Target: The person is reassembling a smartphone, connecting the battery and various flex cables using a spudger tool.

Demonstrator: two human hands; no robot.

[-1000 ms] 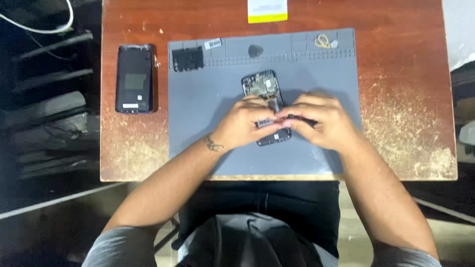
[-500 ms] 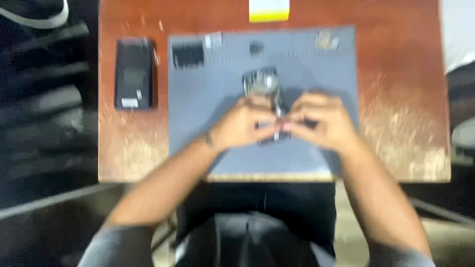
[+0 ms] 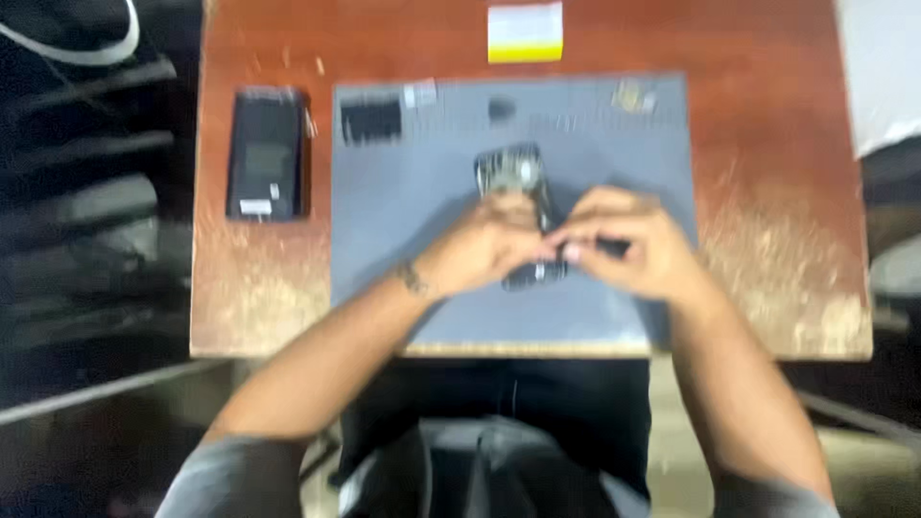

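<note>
1. Dark phone (image 3: 266,153) lies flat on the wooden counter (image 3: 767,144), just left of the grey mat (image 3: 403,249).
2. Small black part (image 3: 370,120) sits at the mat's top-left corner.
3. Left hand (image 3: 484,247) rests mid-mat, fingers curled against the opened phone (image 3: 518,187), which lies on the mat's centre.
4. Yellow-and-white pad (image 3: 524,32) is on the counter above the mat's top edge.
5. Right hand (image 3: 628,245), right of the opened phone, is pinched around a thin dark tool (image 3: 609,247); fingertips of both hands meet over the phone's lower half.
6. Small brassy bits (image 3: 633,96) at the mat's top-right; too blurred to identify.
</note>
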